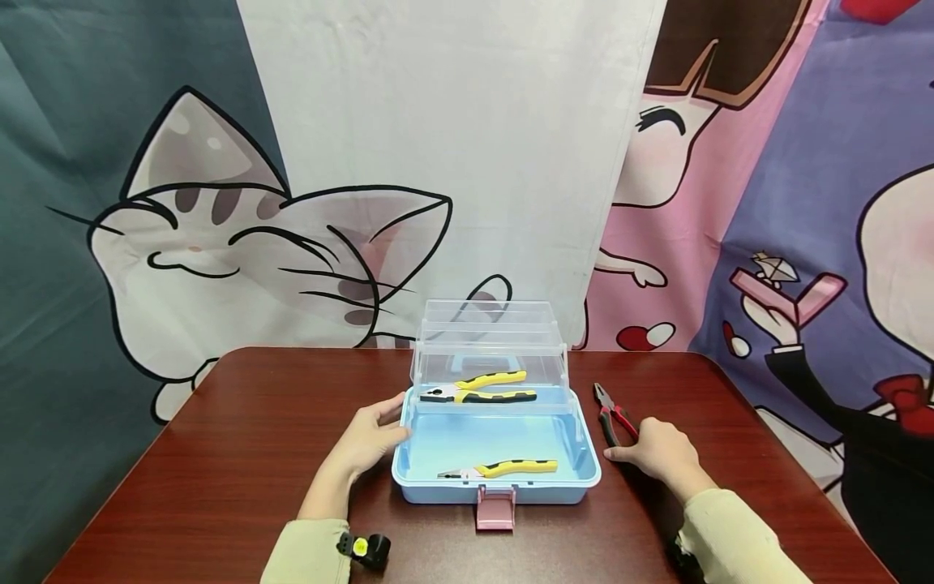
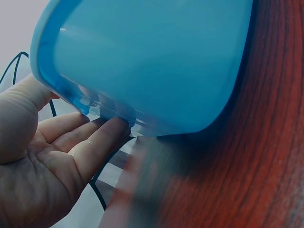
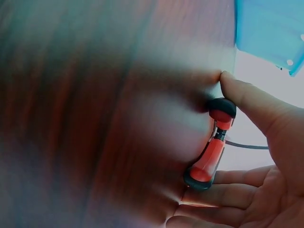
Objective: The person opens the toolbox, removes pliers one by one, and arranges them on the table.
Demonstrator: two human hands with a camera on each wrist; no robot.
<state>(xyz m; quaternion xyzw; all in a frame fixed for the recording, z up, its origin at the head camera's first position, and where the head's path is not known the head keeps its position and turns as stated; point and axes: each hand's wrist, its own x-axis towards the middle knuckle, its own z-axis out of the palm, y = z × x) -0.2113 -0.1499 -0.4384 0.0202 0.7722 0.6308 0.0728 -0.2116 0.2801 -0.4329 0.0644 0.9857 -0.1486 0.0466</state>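
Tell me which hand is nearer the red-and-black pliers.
Right. The right hand is at the handle end of the red-and-black pliers; the left hand is across the blue toolbox, at its left side.

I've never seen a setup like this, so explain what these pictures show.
No machine here: just a person's left hand and right hand. The wide picture comes from a head-worn camera, the close-ups from a wrist camera on each arm. On the brown table stands an open blue toolbox with a clear lid. One pair of yellow pliers lies towards its back, a second pair near its front. The left hand touches the box's side. The right hand's thumb and fingers straddle red pliers; whether they're gripped is unclear.
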